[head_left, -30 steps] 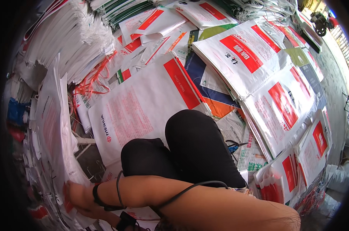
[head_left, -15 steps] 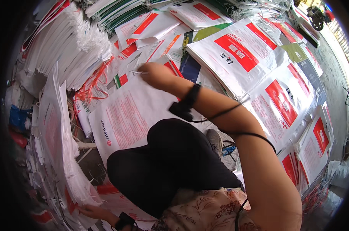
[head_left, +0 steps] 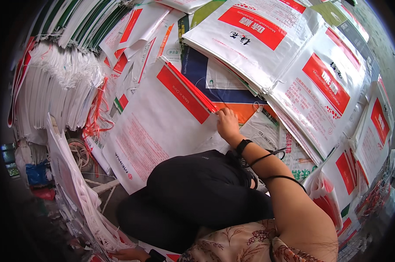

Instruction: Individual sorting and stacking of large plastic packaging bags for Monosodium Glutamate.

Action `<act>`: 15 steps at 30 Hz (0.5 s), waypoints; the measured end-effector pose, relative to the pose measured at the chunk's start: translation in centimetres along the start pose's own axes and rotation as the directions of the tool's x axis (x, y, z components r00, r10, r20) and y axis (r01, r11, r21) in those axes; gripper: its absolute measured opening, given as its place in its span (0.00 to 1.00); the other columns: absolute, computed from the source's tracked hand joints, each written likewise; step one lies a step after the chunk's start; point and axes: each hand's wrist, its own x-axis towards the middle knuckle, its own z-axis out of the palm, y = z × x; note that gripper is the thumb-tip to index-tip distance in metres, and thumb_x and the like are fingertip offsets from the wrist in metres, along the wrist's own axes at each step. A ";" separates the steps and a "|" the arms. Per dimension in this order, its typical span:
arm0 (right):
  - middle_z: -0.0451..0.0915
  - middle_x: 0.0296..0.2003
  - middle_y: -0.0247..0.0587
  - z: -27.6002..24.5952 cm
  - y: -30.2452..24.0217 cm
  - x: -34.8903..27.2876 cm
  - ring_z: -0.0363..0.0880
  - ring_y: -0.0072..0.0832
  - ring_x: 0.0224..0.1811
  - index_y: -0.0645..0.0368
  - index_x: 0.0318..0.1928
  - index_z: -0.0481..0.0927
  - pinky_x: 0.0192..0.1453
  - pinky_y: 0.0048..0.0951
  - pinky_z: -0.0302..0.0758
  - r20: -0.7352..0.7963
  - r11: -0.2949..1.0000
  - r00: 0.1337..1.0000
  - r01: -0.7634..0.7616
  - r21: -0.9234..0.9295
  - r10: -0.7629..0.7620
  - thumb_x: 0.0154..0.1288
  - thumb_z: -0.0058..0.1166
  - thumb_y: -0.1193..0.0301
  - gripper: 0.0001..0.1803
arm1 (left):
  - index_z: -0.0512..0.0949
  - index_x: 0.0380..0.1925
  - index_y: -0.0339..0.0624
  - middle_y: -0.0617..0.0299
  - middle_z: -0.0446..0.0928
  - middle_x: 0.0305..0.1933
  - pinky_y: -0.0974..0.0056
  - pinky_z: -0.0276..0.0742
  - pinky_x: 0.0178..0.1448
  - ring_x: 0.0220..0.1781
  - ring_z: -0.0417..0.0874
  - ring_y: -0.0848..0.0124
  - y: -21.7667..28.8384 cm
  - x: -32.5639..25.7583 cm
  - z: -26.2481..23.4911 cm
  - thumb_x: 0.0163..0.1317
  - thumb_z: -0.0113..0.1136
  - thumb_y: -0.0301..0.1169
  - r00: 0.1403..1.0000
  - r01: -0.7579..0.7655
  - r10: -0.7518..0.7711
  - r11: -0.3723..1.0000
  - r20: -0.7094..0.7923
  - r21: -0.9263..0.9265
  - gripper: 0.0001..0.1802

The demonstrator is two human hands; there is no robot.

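Note:
A flat white printed sack with a red band (head_left: 140, 118) lies across a small pile of like sacks in front of my knees. My right hand (head_left: 228, 124) is at the pile's right corner, its fingers closed on the red folded edge. Low at the left, my left hand (head_left: 129, 254) rests against the lower end of a stack of upright white sacks (head_left: 71, 161). Its fingers are dark and partly hidden by the sack edges, so their grip does not show. Both wrists wear black bands, and a cable runs along my right arm.
Piles of white and red sacks (head_left: 315, 96) spread over the right side. Bundled sacks with frayed edges (head_left: 58, 87) stand at the far left, beside tangled red string (head_left: 97, 111). A blue and orange sack (head_left: 219, 83) lies beyond my right hand. My black-clad knees (head_left: 193, 183) fill the near middle.
My right hand has moved from the sack's far left corner rightward and nearer, to the right corner of the pile. The view has shifted too. My left hand stays low at the left.

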 end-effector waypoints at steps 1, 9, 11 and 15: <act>0.76 0.47 0.38 -0.3 -0.2 0.0 0.74 0.38 0.52 0.53 0.45 0.79 0.53 0.44 0.69 -0.032 0.997 0.997 0.069 0.029 -0.068 0.53 0.57 0.74 0.16 | 0.57 0.71 0.33 0.39 0.60 0.71 0.53 0.63 0.72 0.68 0.68 0.46 0.1 0.0 0.4 0.74 0.36 0.31 0.999 -0.037 0.037 0.999 -0.005 0.016 0.27; 0.78 0.49 0.40 -0.8 -0.3 0.0 0.71 0.40 0.60 0.52 0.48 0.76 0.59 0.47 0.66 0.021 0.997 0.999 0.027 0.074 -0.028 0.52 0.57 0.76 0.20 | 0.55 0.71 0.33 0.39 0.58 0.72 0.52 0.59 0.75 0.70 0.65 0.46 1.4 -1.0 3.1 0.74 0.36 0.32 0.951 -0.301 0.307 0.942 -0.021 0.151 0.28; 0.79 0.50 0.40 -0.4 -1.6 0.0 0.70 0.40 0.62 0.52 0.48 0.76 0.60 0.48 0.65 0.071 0.994 0.996 0.045 0.100 -0.053 0.52 0.56 0.76 0.20 | 0.55 0.72 0.33 0.38 0.57 0.72 0.52 0.57 0.76 0.71 0.64 0.46 -1.1 0.9 4.3 0.75 0.36 0.32 0.938 -0.332 0.347 0.914 -0.021 0.234 0.28; 0.79 0.49 0.47 0.0 -1.4 -0.1 0.73 0.45 0.57 0.54 0.50 0.77 0.60 0.47 0.68 0.062 0.993 0.993 0.100 0.058 -0.104 0.50 0.60 0.77 0.23 | 0.54 0.72 0.33 0.38 0.56 0.73 0.51 0.55 0.77 0.72 0.62 0.45 -6.8 -0.6 -0.7 0.75 0.36 0.33 0.948 -0.275 0.316 0.783 0.023 0.558 0.28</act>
